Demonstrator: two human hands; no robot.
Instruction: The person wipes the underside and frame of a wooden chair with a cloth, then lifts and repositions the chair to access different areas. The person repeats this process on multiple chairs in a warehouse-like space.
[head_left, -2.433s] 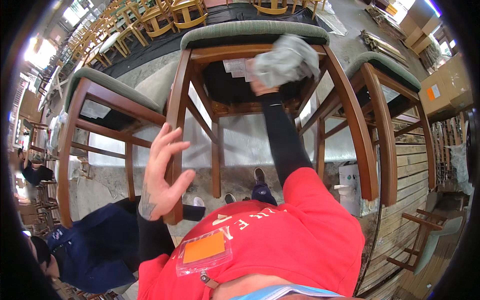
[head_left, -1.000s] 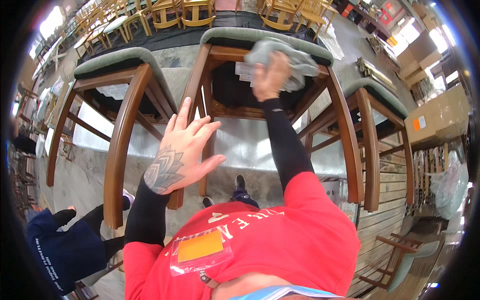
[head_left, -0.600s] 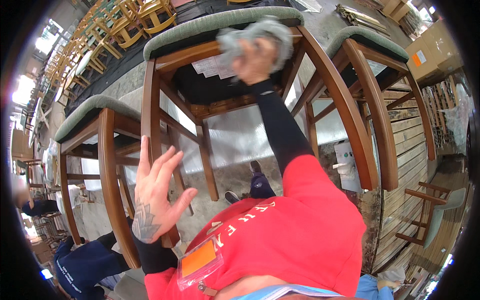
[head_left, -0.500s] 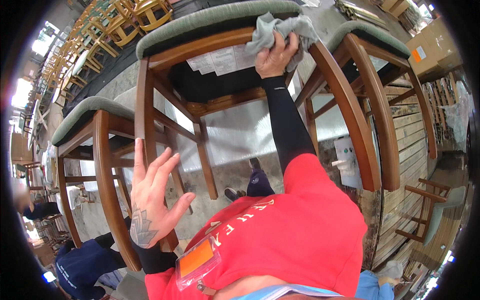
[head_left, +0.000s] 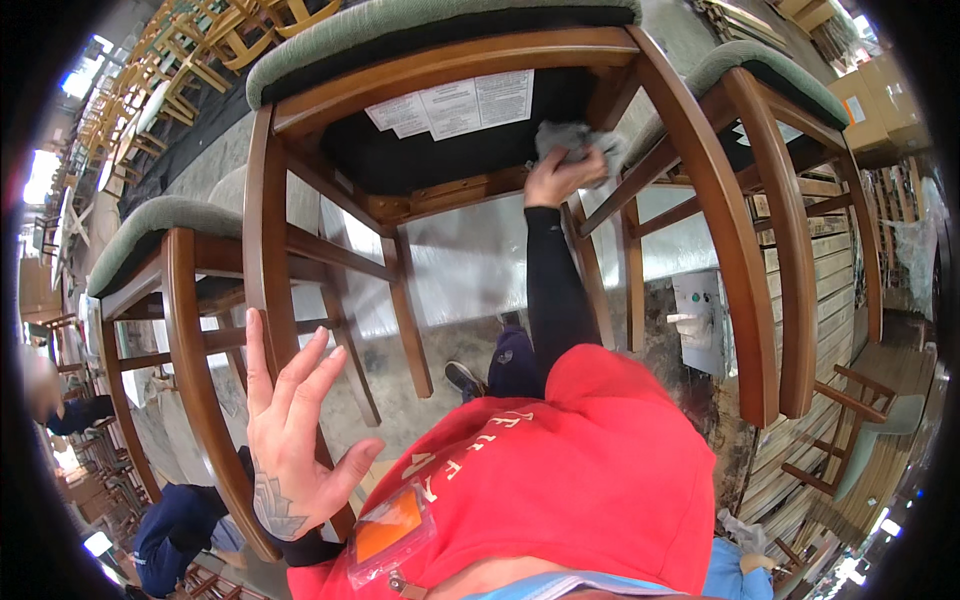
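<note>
We hold a crumpled grey cloth (head_left: 572,138) bunched in our right hand (head_left: 568,178), under a brown chair (head_left: 445,72) with a green seat (head_left: 350,35). White labels (head_left: 455,108) lie left of that grip, on the chair's black underside (head_left: 420,160). Our left hand (head_left: 300,440), well below and left of the grip, is spread wide over a near leg (head_left: 265,220); we cannot tell whether it presses. Right of the grip stands another chair (head_left: 775,72), then a carton (head_left: 885,108).

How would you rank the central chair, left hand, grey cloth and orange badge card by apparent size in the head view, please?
1. Central chair
2. Left hand
3. Grey cloth and orange badge card: too alike to rank, cloth partly hidden.
</note>
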